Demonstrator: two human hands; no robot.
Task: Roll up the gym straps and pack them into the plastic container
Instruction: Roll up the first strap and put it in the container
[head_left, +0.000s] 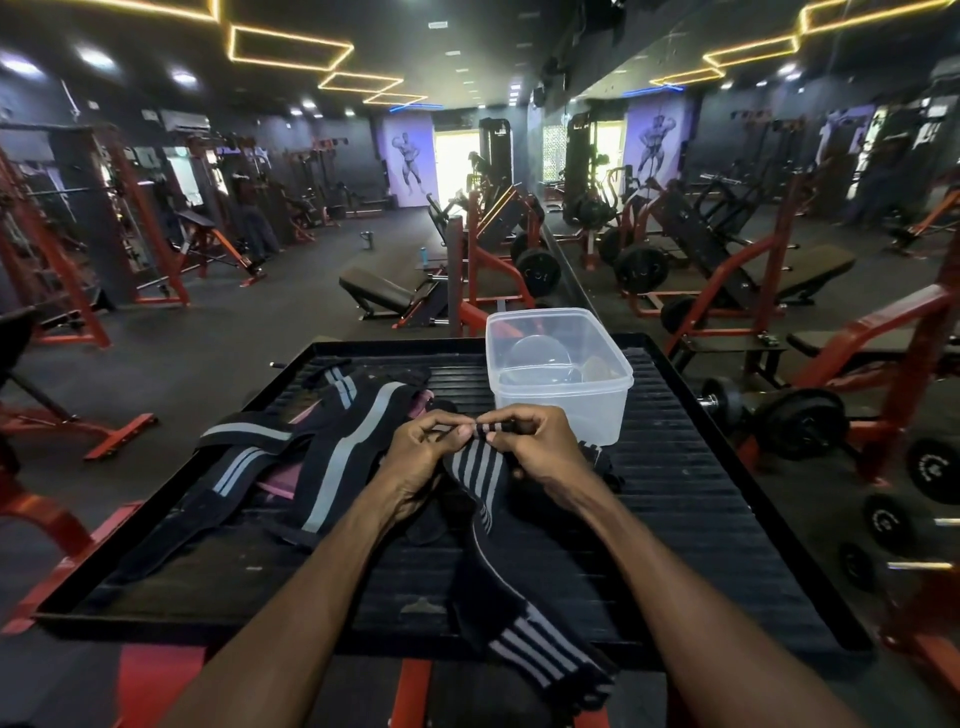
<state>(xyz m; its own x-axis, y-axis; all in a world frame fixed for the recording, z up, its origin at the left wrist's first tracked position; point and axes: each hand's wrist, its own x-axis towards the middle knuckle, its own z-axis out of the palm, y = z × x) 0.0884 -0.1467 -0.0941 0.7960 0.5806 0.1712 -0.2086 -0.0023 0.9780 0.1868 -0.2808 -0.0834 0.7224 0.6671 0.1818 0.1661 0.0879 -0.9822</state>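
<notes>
The left hand (423, 447) and right hand (535, 441) both pinch the top end of a striped strap (480, 470), near the middle of the table (701, 493). It looks like rolling is just starting. Next they should curl that end tight. The plastic container (561, 374) waits at the far edge. More straps (322, 441) lie piled on the left and could tangle.

One head-worn view looks forward and down, close over the platform (701, 519).

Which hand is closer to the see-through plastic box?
Right. The right hand sits just in front of the plastic box, pinching the striped strap. The left hand is further left, beside it.
</notes>
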